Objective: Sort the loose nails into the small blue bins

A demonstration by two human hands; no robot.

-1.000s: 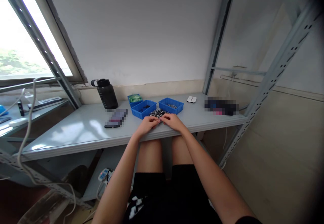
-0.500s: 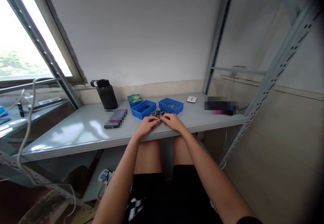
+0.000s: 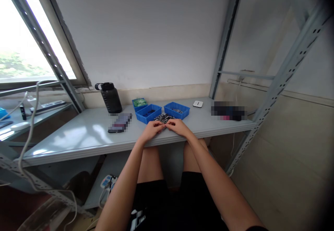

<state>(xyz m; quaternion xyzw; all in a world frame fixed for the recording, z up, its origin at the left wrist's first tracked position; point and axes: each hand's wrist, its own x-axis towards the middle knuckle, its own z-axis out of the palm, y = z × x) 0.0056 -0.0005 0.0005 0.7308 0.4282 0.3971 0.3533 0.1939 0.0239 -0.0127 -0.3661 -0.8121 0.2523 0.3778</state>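
A pile of small black and silver pieces [image 3: 165,118] lies on the grey table [image 3: 91,133], just beyond my fingers. My left hand [image 3: 153,129] is pinched at the pile's near side. My right hand [image 3: 177,125] is pinched too, its fingertips meeting those of the left. Whatever is between the fingertips is too small to make out. Behind the pile on the left is a blue tray [image 3: 142,118] with dark pieces in it. A second blue tray [image 3: 184,114], on the right, holds silvery pieces [image 3: 177,110].
A small blue box with a green packet [image 3: 140,102] sits behind the left tray. Further left are a dark bottle [image 3: 111,98] and a blurred flat item [image 3: 120,123]. A white square object [image 3: 198,104] and a blurred dark item [image 3: 228,111] lie right. Metal shelf posts flank the table.
The fingertips of my two hands have come closer together at the pile. My knees have spread apart below the table, and the view has shifted slightly.
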